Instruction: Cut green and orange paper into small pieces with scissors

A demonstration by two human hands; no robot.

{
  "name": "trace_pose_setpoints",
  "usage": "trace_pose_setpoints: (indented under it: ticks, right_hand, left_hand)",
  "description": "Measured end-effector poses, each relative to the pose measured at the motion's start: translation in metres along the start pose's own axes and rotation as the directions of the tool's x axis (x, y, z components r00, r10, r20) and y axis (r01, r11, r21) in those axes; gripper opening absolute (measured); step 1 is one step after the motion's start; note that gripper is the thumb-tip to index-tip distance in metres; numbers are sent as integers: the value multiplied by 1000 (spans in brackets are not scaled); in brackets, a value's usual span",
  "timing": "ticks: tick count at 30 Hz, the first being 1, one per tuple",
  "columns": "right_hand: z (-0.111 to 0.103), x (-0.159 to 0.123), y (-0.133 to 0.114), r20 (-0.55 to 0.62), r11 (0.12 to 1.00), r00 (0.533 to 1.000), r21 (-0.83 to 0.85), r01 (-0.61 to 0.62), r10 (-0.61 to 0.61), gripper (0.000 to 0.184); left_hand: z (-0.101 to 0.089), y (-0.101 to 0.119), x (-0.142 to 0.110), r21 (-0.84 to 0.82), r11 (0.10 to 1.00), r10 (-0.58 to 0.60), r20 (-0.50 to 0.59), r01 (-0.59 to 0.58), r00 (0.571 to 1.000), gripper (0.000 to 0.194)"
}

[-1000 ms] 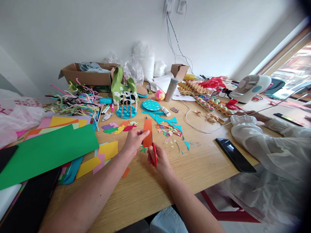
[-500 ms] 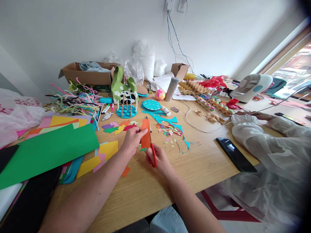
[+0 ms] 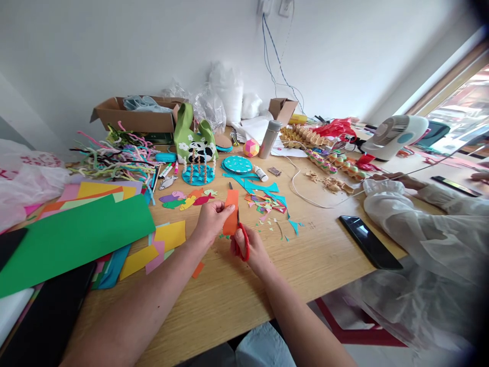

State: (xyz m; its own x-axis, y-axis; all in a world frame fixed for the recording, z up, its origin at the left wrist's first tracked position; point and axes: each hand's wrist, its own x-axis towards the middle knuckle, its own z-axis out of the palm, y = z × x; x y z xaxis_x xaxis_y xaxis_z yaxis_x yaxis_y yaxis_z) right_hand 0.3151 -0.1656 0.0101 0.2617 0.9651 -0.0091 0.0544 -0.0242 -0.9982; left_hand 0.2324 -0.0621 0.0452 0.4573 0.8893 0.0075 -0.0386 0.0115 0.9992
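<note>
My left hand (image 3: 211, 220) pinches an orange paper strip (image 3: 231, 213) between thumb and fingers, holding it upright above the table. My right hand (image 3: 252, 248) grips red-handled scissors (image 3: 245, 243), their blades at the strip's right edge. Behind the hands lie colourful paper fish (image 3: 188, 200) in a small cluster. To the right is a heap of paper scraps (image 3: 267, 205), with blue offcuts among them. A small orange piece (image 3: 197, 270) rests on the table by my left forearm.
Green card (image 3: 76, 239) and coloured sheets cover the left. Pipe cleaners (image 3: 114, 158), a panda bag (image 3: 194, 142) and blue discs (image 3: 237, 164) stand behind. A phone (image 3: 369, 242) lies at right, near a co-worker's white sleeve (image 3: 397, 209). A white cable (image 3: 301, 188) crosses the table.
The scissors have turned slightly and shifted a little right along the strip's edge. The orange strip is now tilted a bit. At far right, a bit of another person's hand has come into view.
</note>
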Motion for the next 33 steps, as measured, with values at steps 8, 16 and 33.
trace_pose_setpoints:
  ticks: [8, 16, 33]
  right_hand:
    - [0, 1, -2, -21, 999, 1000, -28, -17, 16, 53]
    - [-1, 1, -2, -31, 1000, 1000, -27, -7, 7, 54]
    - [0, 4, 1, -67, 1000, 997, -19, -25, 24, 55]
  left_hand:
    - [-1, -8, 3, -79, 995, -60, 31, 63, 998, 29]
    - [1, -3, -1, -41, 996, -83, 34, 84, 996, 28]
    - [4, -10, -2, -72, 990, -114, 76, 120, 991, 26]
